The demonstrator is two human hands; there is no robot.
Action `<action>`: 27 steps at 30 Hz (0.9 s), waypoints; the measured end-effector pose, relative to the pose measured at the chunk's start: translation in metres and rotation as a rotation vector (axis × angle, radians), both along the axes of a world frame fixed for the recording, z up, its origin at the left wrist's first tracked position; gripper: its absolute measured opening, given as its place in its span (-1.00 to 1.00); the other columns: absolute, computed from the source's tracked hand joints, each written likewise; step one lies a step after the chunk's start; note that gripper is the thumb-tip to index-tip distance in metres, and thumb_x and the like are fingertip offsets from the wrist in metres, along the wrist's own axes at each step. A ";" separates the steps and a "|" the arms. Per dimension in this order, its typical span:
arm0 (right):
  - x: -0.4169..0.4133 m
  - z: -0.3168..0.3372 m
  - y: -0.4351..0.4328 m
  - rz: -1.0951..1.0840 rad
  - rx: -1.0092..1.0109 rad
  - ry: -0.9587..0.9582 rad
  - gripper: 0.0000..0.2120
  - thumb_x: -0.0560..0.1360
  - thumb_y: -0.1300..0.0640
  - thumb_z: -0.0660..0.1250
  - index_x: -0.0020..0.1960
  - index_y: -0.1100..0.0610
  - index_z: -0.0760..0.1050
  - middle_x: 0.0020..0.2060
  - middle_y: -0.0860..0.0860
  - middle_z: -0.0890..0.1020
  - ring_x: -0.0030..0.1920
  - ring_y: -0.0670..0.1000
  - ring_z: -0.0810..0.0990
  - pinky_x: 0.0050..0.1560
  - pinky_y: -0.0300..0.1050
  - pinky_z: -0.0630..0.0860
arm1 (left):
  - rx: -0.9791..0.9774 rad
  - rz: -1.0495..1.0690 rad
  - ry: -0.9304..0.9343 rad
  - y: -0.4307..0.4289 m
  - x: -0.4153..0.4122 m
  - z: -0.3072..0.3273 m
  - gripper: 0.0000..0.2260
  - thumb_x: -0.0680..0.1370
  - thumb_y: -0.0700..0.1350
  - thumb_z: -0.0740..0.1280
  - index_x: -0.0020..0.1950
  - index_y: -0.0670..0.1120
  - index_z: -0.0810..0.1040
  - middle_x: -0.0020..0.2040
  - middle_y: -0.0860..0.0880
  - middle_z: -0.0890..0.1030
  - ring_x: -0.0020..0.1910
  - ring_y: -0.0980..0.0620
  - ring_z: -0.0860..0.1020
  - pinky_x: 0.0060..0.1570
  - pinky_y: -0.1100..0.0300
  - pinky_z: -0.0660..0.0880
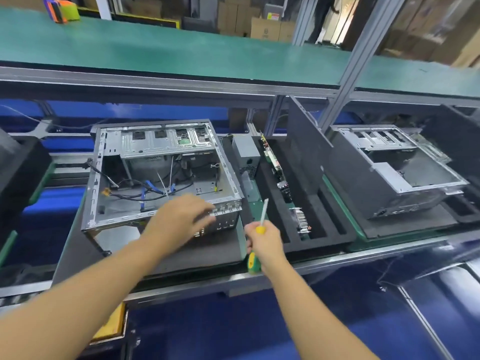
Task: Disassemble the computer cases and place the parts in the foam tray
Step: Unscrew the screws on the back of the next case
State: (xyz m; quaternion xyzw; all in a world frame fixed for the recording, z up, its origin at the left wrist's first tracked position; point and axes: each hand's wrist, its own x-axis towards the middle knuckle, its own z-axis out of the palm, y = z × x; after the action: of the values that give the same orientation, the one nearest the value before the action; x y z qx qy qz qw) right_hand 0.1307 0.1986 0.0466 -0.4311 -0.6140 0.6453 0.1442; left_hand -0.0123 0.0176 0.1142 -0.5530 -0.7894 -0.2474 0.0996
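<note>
While right hand point(265, 240) grips screwdriver point(264, 213), left hand point(179, 216) outstretched

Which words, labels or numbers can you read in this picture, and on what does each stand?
No text can be read.
Yellow sticker among the cardboard boxes: too blurred.
Dark mark on the front cardboard box: too small.

An open computer case point(161, 175) is set on the bench point(337, 255). At its 3 o'clock a foam tray point(322, 216) is laid, with a power supply point(246, 157) and circuit boards point(272, 157) stood in its slots. A second case point(397, 170) is placed further out at 3 o'clock, and a shelf point(181, 50) is mounted at 12 o'clock.
</note>
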 end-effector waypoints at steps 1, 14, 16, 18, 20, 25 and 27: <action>-0.003 0.002 0.018 -0.032 0.070 -0.047 -0.90 0.49 0.30 0.34 -0.06 0.13 0.52 -0.34 0.08 0.59 -0.47 -0.01 0.49 -0.42 -0.14 0.48 | 0.018 0.032 0.033 -0.002 -0.012 0.009 -0.76 0.50 -0.04 0.49 0.12 -0.10 0.66 -0.01 -0.02 0.68 0.01 -0.07 0.62 0.02 0.01 0.57; 0.015 -0.029 0.045 -0.306 -0.287 -0.084 -0.93 0.54 0.31 0.21 -0.04 0.24 0.47 -0.33 0.08 0.54 -0.48 0.02 0.35 -0.43 -0.13 0.38 | -0.758 0.250 -0.464 -0.082 -0.093 -0.006 -0.26 0.41 0.52 0.20 0.47 0.13 0.37 0.32 0.08 0.54 0.24 0.03 0.50 0.18 0.11 0.42; 0.014 -0.026 0.026 -0.289 -0.410 0.024 -0.91 0.55 0.26 0.20 -0.03 0.22 0.48 -0.41 0.05 0.50 -0.47 0.00 0.35 -0.43 -0.14 0.37 | -0.756 0.280 -0.282 -0.086 -0.095 -0.019 -0.42 0.49 0.32 0.31 0.45 0.13 0.35 0.19 0.11 0.60 0.12 0.03 0.52 0.03 0.12 0.44; 0.009 -0.023 0.007 -0.264 -0.472 0.148 -0.84 0.57 0.23 0.17 0.04 0.21 0.51 -0.43 0.04 0.50 -0.48 -0.01 0.38 -0.45 -0.14 0.39 | -0.726 0.246 -0.293 -0.080 -0.099 -0.021 -0.62 0.49 0.21 0.37 0.24 0.11 0.43 0.01 0.11 0.64 -0.08 0.06 0.54 -0.09 0.12 0.48; 0.002 -0.022 -0.011 -0.183 -0.445 0.247 -0.77 0.59 0.26 0.12 0.12 0.20 0.52 -0.36 0.07 0.54 -0.45 -0.01 0.44 -0.46 -0.12 0.45 | -0.728 0.234 -0.459 -0.075 -0.105 -0.019 -0.70 0.49 0.16 0.42 0.11 0.14 0.40 -0.05 0.06 0.65 -0.22 0.05 0.60 -0.17 0.11 0.57; -0.010 -0.018 -0.050 0.147 -0.292 0.378 -0.79 0.69 0.22 0.15 0.26 0.11 0.48 -0.23 0.14 0.61 -0.31 0.01 0.52 -0.23 -0.07 0.54 | -0.774 0.198 -0.403 -0.067 -0.113 -0.028 -0.79 0.48 0.11 0.46 -0.13 0.09 0.46 -0.19 0.08 0.61 -0.20 0.08 0.55 -0.19 0.15 0.47; -0.014 -0.016 -0.059 0.235 -0.192 0.333 -0.79 0.68 0.19 0.19 0.26 0.03 0.49 -0.23 0.13 0.63 -0.30 0.01 0.54 -0.21 -0.10 0.55 | -0.789 0.200 -0.340 -0.066 -0.114 -0.030 -0.75 0.48 0.14 0.45 -0.18 0.10 0.42 -0.25 0.11 0.57 -0.23 0.08 0.52 -0.22 0.15 0.39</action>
State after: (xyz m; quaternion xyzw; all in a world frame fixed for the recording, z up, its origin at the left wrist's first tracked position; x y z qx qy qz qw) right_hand 0.1169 0.1394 0.0306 -0.2556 -0.5634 0.7756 0.1256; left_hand -0.1264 -0.0488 0.0837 -0.4210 -0.8781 -0.0037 -0.2272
